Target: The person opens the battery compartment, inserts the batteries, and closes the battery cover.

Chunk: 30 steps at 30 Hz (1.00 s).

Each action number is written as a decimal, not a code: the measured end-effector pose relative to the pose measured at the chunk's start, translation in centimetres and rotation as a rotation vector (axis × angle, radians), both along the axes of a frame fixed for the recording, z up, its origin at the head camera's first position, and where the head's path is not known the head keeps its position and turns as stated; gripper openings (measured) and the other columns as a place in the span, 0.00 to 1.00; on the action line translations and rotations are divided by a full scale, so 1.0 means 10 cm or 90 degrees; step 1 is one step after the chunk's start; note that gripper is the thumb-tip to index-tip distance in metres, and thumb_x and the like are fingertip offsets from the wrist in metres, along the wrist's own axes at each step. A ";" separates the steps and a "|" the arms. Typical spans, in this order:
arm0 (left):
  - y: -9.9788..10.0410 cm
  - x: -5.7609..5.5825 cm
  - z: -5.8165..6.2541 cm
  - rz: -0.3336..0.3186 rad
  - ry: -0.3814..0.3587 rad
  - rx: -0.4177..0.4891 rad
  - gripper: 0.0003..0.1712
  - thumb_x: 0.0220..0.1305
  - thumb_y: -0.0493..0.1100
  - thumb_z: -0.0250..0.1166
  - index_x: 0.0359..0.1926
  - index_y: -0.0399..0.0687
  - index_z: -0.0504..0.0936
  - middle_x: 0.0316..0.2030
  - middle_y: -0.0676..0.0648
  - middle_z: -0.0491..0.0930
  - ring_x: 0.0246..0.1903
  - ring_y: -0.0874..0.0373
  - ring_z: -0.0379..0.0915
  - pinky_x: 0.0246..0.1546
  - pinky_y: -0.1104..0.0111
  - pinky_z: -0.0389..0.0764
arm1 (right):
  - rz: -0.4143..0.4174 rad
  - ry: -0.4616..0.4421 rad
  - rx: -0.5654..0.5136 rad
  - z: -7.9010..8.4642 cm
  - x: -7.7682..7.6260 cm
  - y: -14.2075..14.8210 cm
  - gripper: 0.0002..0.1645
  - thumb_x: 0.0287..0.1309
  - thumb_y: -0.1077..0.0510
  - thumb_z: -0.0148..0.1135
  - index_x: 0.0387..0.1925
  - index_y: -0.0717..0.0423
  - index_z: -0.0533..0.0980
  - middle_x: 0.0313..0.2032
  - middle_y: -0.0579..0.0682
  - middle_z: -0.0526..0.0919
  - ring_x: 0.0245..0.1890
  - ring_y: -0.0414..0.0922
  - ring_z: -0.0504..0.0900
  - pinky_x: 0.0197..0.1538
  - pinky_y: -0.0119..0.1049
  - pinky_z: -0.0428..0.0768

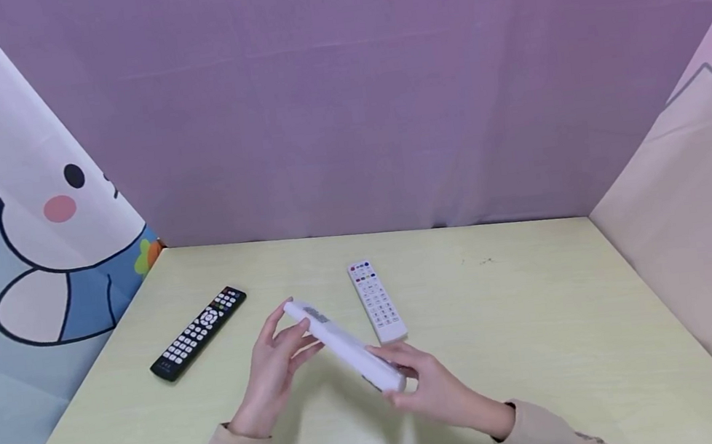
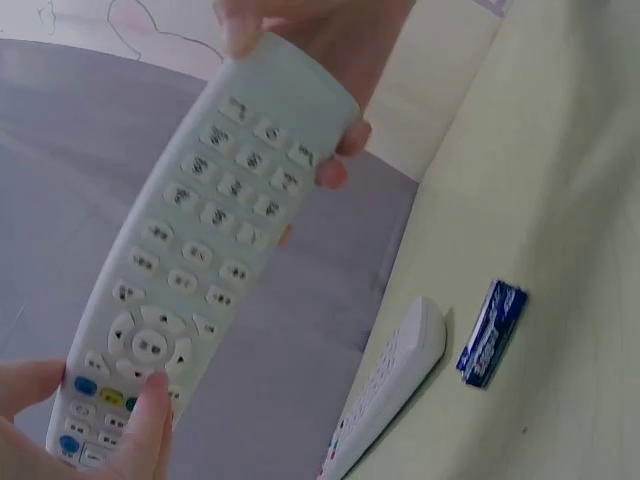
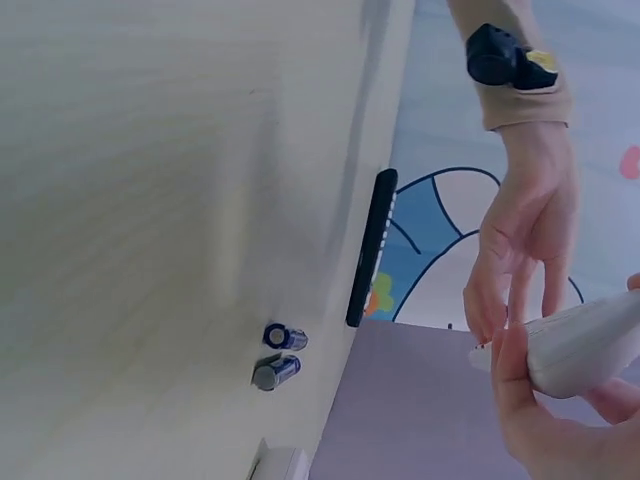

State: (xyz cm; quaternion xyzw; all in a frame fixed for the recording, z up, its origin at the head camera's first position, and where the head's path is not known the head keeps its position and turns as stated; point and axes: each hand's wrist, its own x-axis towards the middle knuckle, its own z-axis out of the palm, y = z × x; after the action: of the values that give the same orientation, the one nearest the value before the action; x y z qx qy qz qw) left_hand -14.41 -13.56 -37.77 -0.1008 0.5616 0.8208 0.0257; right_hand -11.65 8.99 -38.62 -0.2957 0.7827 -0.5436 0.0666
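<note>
White remote control (image 1: 347,347) is held up over the pale wooden table (image 1: 560,338), tilted, toward the front edge, roughly mid-width. Head view: left hand (image 1: 273,367) pinches its far end, thumb on top; right hand (image 1: 430,382) grips the near end, thumb and fingers on opposite sides. Second white remote (image 1: 376,304) lies on the surface just beyond, keys up, one end toward the back edge. Black remote (image 1: 199,334) lies near the left edge, slanted, keys up, one end toward the back left corner. Purple curtain (image 1: 349,105) hangs behind the back edge; blue cartoon-printed curtain (image 1: 53,172) along the left edge. Left wrist view: held remote shows its keypad, coloured keys and round navigation ring at the left hand's end, blank end in the right hand; a left fingertip touches the keys by the ring. Blue batteries (image 2: 492,333) lie on the surface just beside the second white remote, not touching it. Right wrist view: batteries show as two, side by side; black remote is seen edge-on; both hands hold the white remote clear of the surface.
</note>
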 end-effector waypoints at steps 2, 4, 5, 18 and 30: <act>0.00 -0.01 -0.01 -0.010 0.005 -0.033 0.33 0.57 0.35 0.58 0.63 0.50 0.58 0.34 0.48 0.78 0.33 0.55 0.78 0.43 0.61 0.79 | 0.009 -0.040 -0.025 0.01 -0.01 0.01 0.33 0.42 0.72 0.58 0.55 0.68 0.66 0.51 0.65 0.69 0.43 0.50 0.74 0.47 0.31 0.77; 0.00 -0.03 -0.02 -0.018 0.004 -0.068 0.32 0.58 0.37 0.58 0.63 0.51 0.57 0.34 0.47 0.77 0.33 0.54 0.77 0.43 0.60 0.79 | 0.029 -0.091 -0.065 -0.03 -0.03 0.03 0.33 0.43 0.72 0.56 0.56 0.68 0.64 0.51 0.68 0.68 0.42 0.52 0.75 0.45 0.29 0.78; 0.01 -0.03 -0.02 -0.019 0.002 -0.081 0.32 0.59 0.38 0.58 0.63 0.52 0.57 0.34 0.47 0.77 0.33 0.54 0.77 0.42 0.59 0.79 | 0.036 -0.121 -0.084 -0.03 -0.03 0.03 0.33 0.44 0.72 0.55 0.57 0.69 0.63 0.51 0.69 0.68 0.41 0.52 0.76 0.43 0.29 0.79; 0.09 -0.07 -0.03 -0.024 -0.033 -0.124 0.34 0.62 0.45 0.55 0.66 0.51 0.51 0.39 0.40 0.66 0.29 0.57 0.75 0.40 0.63 0.81 | 0.039 -0.367 -0.180 -0.03 -0.01 0.00 0.31 0.53 0.66 0.48 0.61 0.65 0.58 0.57 0.67 0.62 0.42 0.50 0.77 0.43 0.36 0.78; 0.08 -0.05 -0.07 0.076 -0.005 -0.069 0.41 0.51 0.46 0.66 0.63 0.43 0.57 0.34 0.43 0.71 0.27 0.56 0.77 0.33 0.62 0.82 | 0.037 -0.418 -0.217 -0.12 -0.02 -0.06 0.35 0.49 0.67 0.54 0.61 0.64 0.58 0.59 0.64 0.61 0.44 0.51 0.77 0.47 0.39 0.78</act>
State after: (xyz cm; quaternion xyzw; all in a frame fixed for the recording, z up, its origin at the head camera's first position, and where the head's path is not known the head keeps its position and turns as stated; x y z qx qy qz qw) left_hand -14.95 -12.72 -38.49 -0.1383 0.5982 0.7889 -0.0267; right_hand -11.85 8.44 -39.78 -0.1344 0.6093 -0.7299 0.2790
